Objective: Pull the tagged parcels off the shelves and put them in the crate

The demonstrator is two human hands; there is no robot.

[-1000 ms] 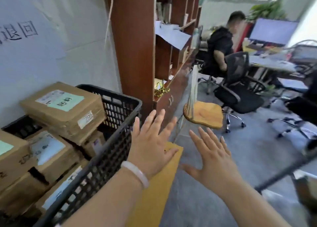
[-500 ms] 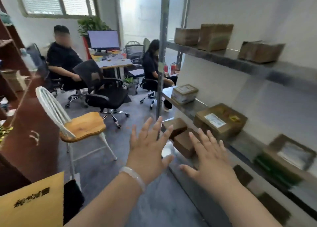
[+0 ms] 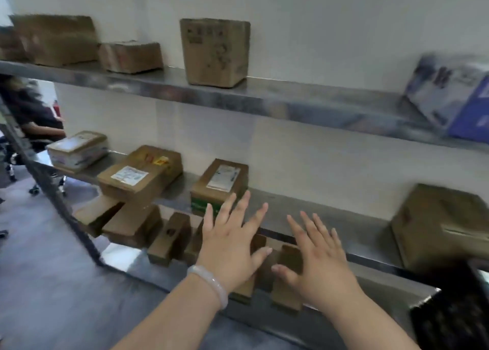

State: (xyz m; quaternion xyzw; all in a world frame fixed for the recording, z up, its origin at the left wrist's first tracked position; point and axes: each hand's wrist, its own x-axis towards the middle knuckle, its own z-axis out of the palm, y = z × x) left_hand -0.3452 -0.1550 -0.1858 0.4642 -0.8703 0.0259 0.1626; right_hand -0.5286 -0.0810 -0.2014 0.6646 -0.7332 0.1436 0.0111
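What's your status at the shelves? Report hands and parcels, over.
Both open, empty: left hand, right hand. Labelled parcel on middle shelf, just ahead of left hand, not gripped. Nothing in the way.

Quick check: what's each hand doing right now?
Left hand: open, fingers spread, holding nothing.
Right hand: open, fingers spread, holding nothing.

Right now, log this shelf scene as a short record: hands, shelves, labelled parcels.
left hand: open, fingers spread, holding nothing
right hand: open, fingers spread, holding nothing
top shelf: brown boxes, blue box at right end
middle shelf: flat parcel, wide parcel, green-sided parcel, each with a white label
nearest parcel: green-sided parcel, by the left fingertips; contact unclear
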